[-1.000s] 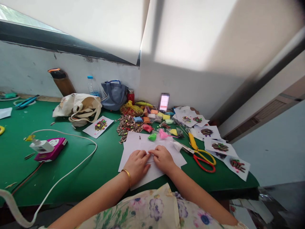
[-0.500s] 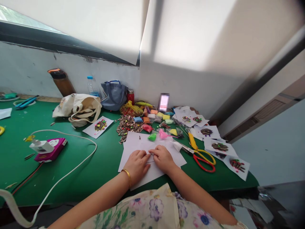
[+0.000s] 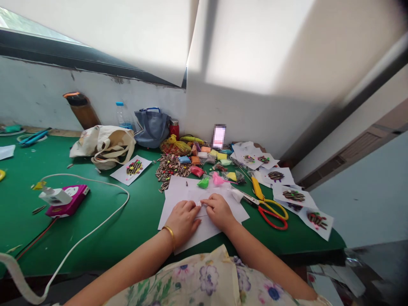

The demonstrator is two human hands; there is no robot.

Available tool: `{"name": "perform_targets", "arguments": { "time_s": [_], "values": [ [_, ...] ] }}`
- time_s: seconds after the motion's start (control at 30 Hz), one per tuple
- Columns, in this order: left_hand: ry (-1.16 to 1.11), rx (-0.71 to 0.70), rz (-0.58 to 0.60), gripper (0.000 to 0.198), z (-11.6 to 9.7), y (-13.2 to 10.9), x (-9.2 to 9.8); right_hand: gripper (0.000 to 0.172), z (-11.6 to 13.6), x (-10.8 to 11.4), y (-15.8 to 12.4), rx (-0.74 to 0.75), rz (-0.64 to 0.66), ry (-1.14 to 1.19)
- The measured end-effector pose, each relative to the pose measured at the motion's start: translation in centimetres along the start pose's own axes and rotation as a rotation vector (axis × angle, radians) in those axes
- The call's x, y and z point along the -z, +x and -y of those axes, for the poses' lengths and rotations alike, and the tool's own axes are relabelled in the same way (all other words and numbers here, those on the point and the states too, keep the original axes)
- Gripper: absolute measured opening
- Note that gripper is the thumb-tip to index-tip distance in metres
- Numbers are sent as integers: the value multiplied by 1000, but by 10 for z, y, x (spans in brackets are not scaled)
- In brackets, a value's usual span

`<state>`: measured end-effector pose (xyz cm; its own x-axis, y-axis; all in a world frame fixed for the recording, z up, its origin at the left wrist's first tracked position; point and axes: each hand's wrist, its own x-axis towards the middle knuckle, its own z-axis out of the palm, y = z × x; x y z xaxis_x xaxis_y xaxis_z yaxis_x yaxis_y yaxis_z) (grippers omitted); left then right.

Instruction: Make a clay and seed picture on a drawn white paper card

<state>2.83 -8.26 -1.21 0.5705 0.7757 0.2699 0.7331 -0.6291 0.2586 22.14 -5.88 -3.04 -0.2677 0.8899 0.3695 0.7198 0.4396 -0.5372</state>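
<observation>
Both my hands rest close together on a white sheet of paper (image 3: pixel 186 190) lying on the green table (image 3: pixel 95 229). My left hand (image 3: pixel 183 220), with a gold bangle at the wrist, has its fingers curled down onto the paper. My right hand (image 3: pixel 218 211) pinches with its fingertips at a spot on the sheet between the two hands; what it pinches is too small to make out. Just beyond the paper lie small bags of coloured clay (image 3: pixel 204 182) and a heap of striped sunflower seeds (image 3: pixel 170 166).
Red and yellow scissors (image 3: pixel 270 210) lie right of the paper, beside several white cards with seed pictures (image 3: pixel 295 196). A magenta device with a white plug and cable (image 3: pixel 65 199) sits left. Cloth bags (image 3: pixel 106 144), bottles and a phone (image 3: pixel 219 136) stand by the wall.
</observation>
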Motion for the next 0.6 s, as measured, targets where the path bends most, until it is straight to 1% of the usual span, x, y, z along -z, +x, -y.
{"name": "perform_targets", "arguments": {
  "time_s": [0.13, 0.3, 0.6],
  "values": [
    [7, 0, 4, 35, 0, 0, 0, 40, -2, 1, 0, -2, -32, 33],
    [4, 6, 1, 36, 0, 0, 0, 38, -2, -2, -1, 37, -8, 2],
    [-5, 0, -9, 35, 1, 1, -2, 40, -2, 0, -1, 33, -17, -6]
  ]
}}
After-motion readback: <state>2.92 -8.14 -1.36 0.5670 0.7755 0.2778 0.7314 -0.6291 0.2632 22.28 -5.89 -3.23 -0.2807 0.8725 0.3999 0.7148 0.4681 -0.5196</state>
